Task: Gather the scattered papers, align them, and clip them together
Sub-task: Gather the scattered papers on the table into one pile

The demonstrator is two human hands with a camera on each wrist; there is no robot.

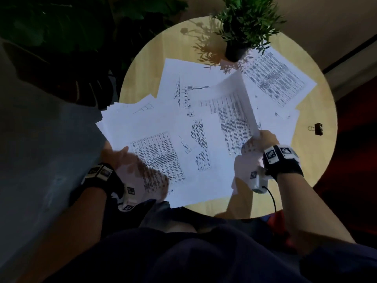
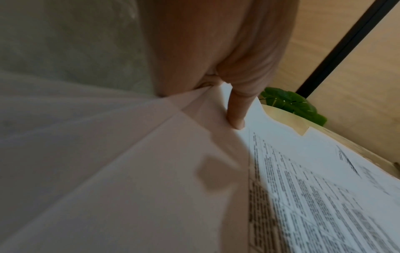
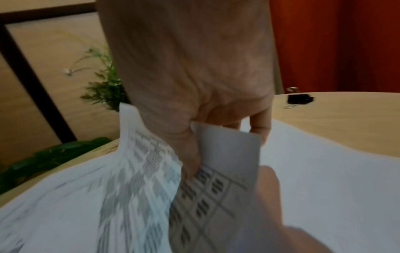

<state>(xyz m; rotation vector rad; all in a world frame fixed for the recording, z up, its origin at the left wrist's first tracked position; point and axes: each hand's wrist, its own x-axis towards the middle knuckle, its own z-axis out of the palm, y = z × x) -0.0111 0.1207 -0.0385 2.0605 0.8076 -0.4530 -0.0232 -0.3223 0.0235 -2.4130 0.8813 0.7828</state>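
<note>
Looking down from the head view, white printed paper sheets (image 1: 183, 127) lie fanned over a round pale wooden desk (image 1: 142, 64), with a black binder clip (image 1: 318, 128) well apart near the right rim and a small green potted plant (image 1: 242, 27) at the far edge. The right hand (image 1: 262, 142) pinches the corner of one lifted sheet; the left hand (image 1: 122, 160) holds the stack's near-left edge, blurred.

The left wrist view adds that the thumb (image 2: 237, 111) presses on top of the sheets (image 2: 303, 179) while the other fingers go underneath.

The right wrist view shows the right hand (image 3: 194, 94) with fingers curled around the bent sheet (image 3: 229, 154), the clip (image 3: 299, 99) lying beyond on bare desk (image 3: 346, 116).
</note>
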